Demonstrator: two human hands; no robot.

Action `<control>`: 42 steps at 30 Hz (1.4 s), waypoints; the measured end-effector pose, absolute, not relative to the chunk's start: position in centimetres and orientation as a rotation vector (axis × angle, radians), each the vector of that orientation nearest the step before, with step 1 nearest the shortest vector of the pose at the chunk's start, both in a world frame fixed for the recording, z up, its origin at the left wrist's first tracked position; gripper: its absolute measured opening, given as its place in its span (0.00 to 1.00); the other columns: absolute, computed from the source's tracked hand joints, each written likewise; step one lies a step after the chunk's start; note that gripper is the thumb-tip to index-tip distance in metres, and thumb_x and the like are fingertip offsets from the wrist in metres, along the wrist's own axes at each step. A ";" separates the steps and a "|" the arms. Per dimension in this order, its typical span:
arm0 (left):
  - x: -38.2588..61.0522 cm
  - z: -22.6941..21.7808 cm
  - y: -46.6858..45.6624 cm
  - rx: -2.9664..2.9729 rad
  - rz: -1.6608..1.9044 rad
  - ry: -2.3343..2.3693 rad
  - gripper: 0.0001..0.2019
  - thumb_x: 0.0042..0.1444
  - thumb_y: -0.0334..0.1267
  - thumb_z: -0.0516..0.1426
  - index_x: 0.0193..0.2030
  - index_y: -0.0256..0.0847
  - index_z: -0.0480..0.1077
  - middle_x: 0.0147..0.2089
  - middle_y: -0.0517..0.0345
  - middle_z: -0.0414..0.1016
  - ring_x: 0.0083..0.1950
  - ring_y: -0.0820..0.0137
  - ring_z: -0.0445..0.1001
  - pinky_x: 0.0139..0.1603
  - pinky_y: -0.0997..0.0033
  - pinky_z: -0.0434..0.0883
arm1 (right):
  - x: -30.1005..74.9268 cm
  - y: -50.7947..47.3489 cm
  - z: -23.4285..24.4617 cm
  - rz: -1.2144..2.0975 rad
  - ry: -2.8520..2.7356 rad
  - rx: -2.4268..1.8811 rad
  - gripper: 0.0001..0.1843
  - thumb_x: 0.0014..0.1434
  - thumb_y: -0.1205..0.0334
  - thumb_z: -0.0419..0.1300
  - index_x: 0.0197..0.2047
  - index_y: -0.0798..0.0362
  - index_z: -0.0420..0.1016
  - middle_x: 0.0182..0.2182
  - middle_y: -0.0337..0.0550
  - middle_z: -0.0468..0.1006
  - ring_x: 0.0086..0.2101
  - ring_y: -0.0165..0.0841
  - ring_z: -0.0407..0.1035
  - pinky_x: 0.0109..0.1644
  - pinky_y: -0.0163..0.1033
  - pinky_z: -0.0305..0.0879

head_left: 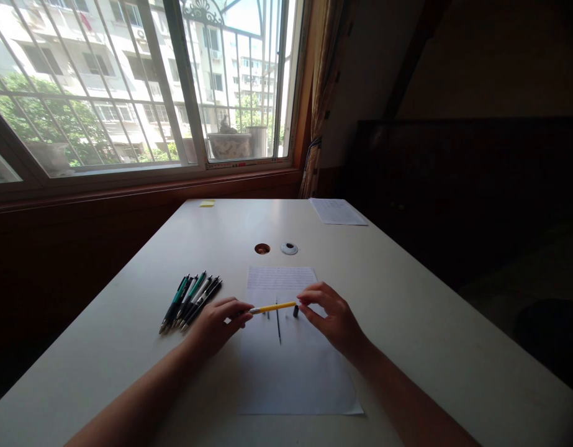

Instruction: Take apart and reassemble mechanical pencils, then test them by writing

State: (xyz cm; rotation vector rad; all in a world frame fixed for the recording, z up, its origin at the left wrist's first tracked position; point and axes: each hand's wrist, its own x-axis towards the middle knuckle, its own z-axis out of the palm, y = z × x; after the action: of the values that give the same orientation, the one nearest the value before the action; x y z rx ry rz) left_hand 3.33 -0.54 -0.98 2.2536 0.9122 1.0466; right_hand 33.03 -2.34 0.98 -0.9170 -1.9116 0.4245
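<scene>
Above the sheet of paper (pixel 300 385), my left hand (pixel 216 323) pinches the silver end of a yellow pen (pixel 275 307), held nearly level. At the pen's right end, my right hand (pixel 330 313) has its thumb and fingertips closed together; whether they grip the tip or a small part is too small to tell. A thin dark pen refill (pixel 279 326) lies lengthwise on the paper, passing beneath the pen. Close by the right fingertips is a short black piece (pixel 295 311). Other tiny parts near the refill are partly hidden.
Left of my left hand lies a bunch of several pens (pixel 189 302), black, green and white. Farther back the white table (pixel 212 239) has a round hole (pixel 262 249) and a white ring cover (pixel 289 248). Papers (pixel 338 212) and a yellow note (pixel 207 203) lie at the far edge.
</scene>
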 end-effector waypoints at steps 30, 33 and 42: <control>3.4 -1.2 -0.7 2.237 1.012 0.822 0.11 0.63 0.39 0.58 0.48 0.37 0.76 0.34 0.51 0.76 0.29 0.72 0.75 0.32 0.75 0.75 | 33.0 -2.3 0.5 0.496 -1.893 -0.920 0.09 0.65 0.61 0.59 0.48 0.44 0.76 0.40 0.43 0.72 0.41 0.36 0.72 0.44 0.45 0.78; 3.4 -1.2 -0.7 2.236 1.001 0.801 0.11 0.63 0.39 0.58 0.48 0.37 0.76 0.33 0.51 0.76 0.29 0.72 0.75 0.33 0.74 0.75 | 33.0 -2.3 0.5 0.504 -1.887 -0.918 0.09 0.65 0.62 0.60 0.48 0.43 0.76 0.41 0.43 0.71 0.41 0.36 0.71 0.45 0.45 0.78; 3.5 -0.8 -0.9 2.224 1.001 0.799 0.11 0.63 0.39 0.58 0.48 0.37 0.76 0.33 0.52 0.76 0.29 0.73 0.75 0.32 0.75 0.75 | 33.1 -2.3 0.0 0.532 -1.849 -0.953 0.13 0.63 0.62 0.61 0.51 0.40 0.75 0.38 0.41 0.66 0.39 0.36 0.71 0.44 0.48 0.79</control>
State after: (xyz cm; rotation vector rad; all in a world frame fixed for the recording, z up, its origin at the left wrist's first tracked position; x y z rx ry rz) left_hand 3.54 -0.93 -0.80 2.2236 0.7988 1.0012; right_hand 33.08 -2.32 -0.03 -0.9525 -1.8491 0.5317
